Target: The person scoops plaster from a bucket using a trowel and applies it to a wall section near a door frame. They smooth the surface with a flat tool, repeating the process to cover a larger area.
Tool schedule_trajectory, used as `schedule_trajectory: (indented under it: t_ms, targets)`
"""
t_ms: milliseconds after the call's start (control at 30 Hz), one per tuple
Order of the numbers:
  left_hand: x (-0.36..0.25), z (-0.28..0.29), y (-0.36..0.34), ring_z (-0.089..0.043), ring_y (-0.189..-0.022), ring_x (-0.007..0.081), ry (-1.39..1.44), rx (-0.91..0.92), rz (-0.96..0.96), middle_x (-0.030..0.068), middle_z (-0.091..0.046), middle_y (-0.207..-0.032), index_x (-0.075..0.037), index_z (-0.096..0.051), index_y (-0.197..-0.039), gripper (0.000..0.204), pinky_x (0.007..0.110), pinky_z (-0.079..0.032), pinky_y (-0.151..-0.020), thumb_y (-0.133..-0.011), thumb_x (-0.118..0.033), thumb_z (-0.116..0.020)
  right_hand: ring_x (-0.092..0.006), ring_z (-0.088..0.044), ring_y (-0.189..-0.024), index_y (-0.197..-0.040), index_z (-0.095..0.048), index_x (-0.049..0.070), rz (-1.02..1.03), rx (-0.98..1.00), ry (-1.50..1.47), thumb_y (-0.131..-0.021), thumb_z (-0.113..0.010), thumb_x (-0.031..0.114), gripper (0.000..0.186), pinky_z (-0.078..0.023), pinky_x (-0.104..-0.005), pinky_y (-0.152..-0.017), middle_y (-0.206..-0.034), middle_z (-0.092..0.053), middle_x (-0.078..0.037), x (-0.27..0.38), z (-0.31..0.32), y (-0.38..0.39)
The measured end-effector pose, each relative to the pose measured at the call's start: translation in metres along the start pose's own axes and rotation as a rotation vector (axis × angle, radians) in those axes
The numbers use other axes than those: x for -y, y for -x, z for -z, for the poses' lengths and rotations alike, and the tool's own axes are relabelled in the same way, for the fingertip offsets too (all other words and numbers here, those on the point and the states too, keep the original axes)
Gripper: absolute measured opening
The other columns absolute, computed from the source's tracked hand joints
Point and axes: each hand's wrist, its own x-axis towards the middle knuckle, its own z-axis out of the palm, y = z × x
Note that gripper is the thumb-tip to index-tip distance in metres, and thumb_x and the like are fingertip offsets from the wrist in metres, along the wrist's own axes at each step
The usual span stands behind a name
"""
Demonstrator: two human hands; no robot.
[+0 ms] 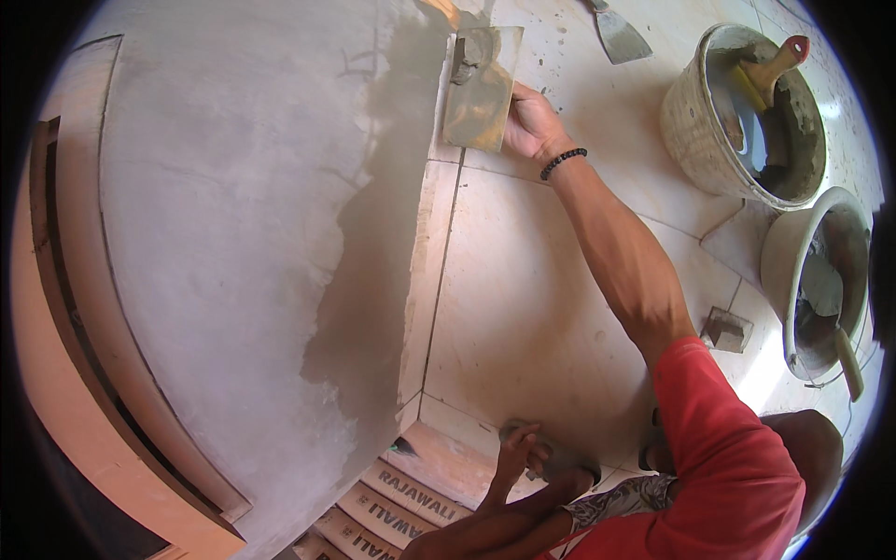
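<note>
My right hand (534, 123) is closed on a flat rectangular plastering trowel (479, 107), its fingers partly hidden behind the plate. A lump of wet grey mortar (469, 58) sits on the upper part of that plate. The trowel is beside the edge of a grey plastered wall (233, 205), which carries a darker, wet-looking patch (359, 308). Low in the picture, near my bent leg, my left hand (523, 455) has its fingers loosely bent and apart, with nothing visible in them. A dark grey shape beside it is too unclear to name.
At right stand a bucket (686, 121) with water and a brush (775, 70), and another bucket (779, 257) with mortar and a handled tool (849, 364). A scraper (621, 35) and small block-handled float (727, 329) lie on the tiles (523, 280). Sacks (401, 509) lie below.
</note>
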Motion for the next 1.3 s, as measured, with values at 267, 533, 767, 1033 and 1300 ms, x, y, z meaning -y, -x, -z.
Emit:
schedule_trajectory:
  t_ms: [267,533,767,1033,1300]
  targets:
    - [0.005,0.001,-0.001,-0.059,-0.044,0.0164,0.012,0.011,-0.043,0.0124,-0.065,-0.069,0.001,-0.046,-0.128,0.043,0.025,-0.046,-0.039,-0.096,-0.028,-0.051,-0.0217,-0.055,-0.109,-0.128,-0.042,0.000,0.023,-0.033,0.104,-0.098,-0.042,0.013,0.032,-0.048,-0.0405,-0.095,-0.122,-0.052,-0.012,0.002,-0.010,-0.013]
    - [0.009,0.002,-0.001,-0.060,-0.044,0.0174,0.012,-0.009,-0.039,0.0130,-0.065,-0.068,0.001,-0.046,-0.128,0.044,0.027,-0.048,-0.040,-0.096,-0.028,-0.053,-0.0188,-0.057,-0.101,-0.117,-0.047,0.002,0.170,-0.144,0.290,-0.099,-0.041,0.014,0.023,-0.052,-0.0382,-0.086,-0.112,-0.057,-0.008,-0.009,-0.042,-0.007]
    - [0.007,0.002,0.000,-0.061,-0.046,0.0175,-0.041,-0.002,-0.072,0.0128,-0.065,-0.069,0.001,-0.046,-0.128,0.043,0.028,-0.051,-0.044,-0.096,-0.027,-0.052,-0.0142,-0.058,-0.081,-0.115,-0.051,0.001,0.462,-0.386,0.901,-0.094,-0.053,0.020,0.029,-0.051,-0.0315,-0.062,-0.096,-0.061,-0.007,-0.027,-0.073,-0.020]
    - [0.003,0.005,-0.001,-0.060,-0.047,0.0156,0.035,0.032,-0.001,0.0108,-0.066,-0.071,-0.003,-0.047,-0.129,0.039,0.025,-0.049,-0.043,-0.095,-0.023,-0.053,-0.0331,-0.057,-0.102,-0.122,-0.047,-0.003,0.777,-0.092,1.088,-0.088,-0.059,0.027,0.046,-0.046,-0.0404,-0.088,-0.111,-0.060,-0.019,-0.063,-0.114,0.033]
    - [0.007,0.006,-0.002,-0.062,-0.049,0.0166,0.059,0.039,-0.012,0.0112,-0.066,-0.070,-0.003,-0.044,-0.131,0.043,0.026,-0.050,-0.043,-0.095,-0.025,-0.054,-0.0198,-0.053,-0.109,-0.129,-0.042,0.003,0.335,-0.177,0.245,-0.100,-0.041,0.020,0.034,-0.045,-0.0388,-0.094,-0.121,-0.055,-0.010,-0.016,-0.033,0.005]
